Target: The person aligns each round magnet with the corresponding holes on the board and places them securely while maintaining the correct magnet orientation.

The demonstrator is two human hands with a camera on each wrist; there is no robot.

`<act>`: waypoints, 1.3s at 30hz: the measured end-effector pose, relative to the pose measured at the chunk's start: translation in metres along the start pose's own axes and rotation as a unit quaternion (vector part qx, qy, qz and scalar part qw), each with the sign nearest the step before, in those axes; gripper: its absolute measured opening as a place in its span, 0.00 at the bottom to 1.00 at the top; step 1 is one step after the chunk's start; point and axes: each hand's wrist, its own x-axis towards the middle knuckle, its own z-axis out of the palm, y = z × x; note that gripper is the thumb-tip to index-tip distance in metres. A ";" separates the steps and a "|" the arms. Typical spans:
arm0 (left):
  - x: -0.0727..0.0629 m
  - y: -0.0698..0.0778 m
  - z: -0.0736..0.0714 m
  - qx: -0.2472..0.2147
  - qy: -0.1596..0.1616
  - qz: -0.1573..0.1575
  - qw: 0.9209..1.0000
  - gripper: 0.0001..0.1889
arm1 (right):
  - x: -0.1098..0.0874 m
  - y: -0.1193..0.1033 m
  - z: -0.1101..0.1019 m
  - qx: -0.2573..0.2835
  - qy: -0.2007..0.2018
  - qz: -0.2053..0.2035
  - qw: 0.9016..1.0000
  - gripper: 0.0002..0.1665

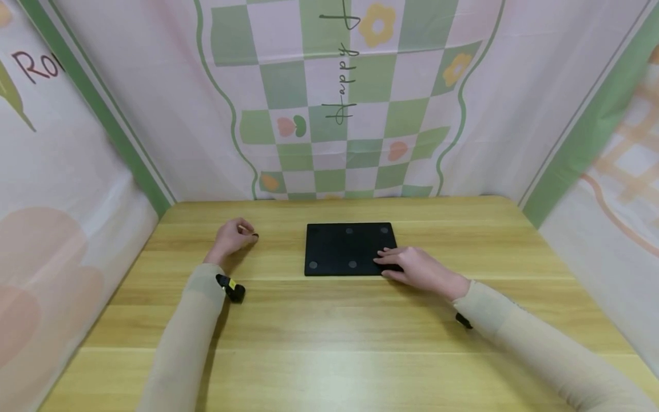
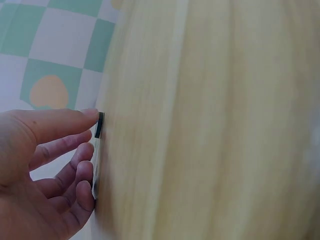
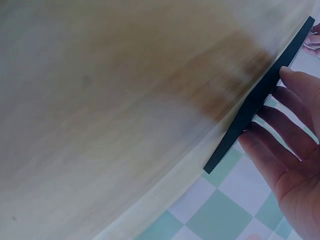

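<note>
A flat black rectangular board lies on the wooden table, with several round greyish spots on its upper face. My right hand rests on its right end. In the right wrist view those fingers are spread, lightly bent, with their tips along the board's face. To the left of the board, my left hand is low over the table and pinches a small black piece between thumb and index fingertip. The other left fingers curl loosely inward. Its exact kind is too small to make out.
The wooden table meets a hanging cloth with green and white checks along its back edge. More printed cloth hangs at the left side and on the right. A black camera is strapped to the left wrist.
</note>
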 end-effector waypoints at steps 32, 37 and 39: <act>0.005 -0.004 -0.002 -0.037 -0.012 -0.034 0.999 0.13 | 0.000 -0.004 -0.002 0.009 0.001 0.003 1.000 0.19; 0.007 -0.002 -0.002 -0.034 -0.016 -0.029 0.999 0.12 | 0.000 -0.005 -0.004 0.008 0.010 0.000 1.000 0.19; 0.008 -0.001 -0.002 -0.028 -0.018 -0.030 0.999 0.11 | 0.000 -0.006 -0.005 0.008 0.008 0.000 1.000 0.19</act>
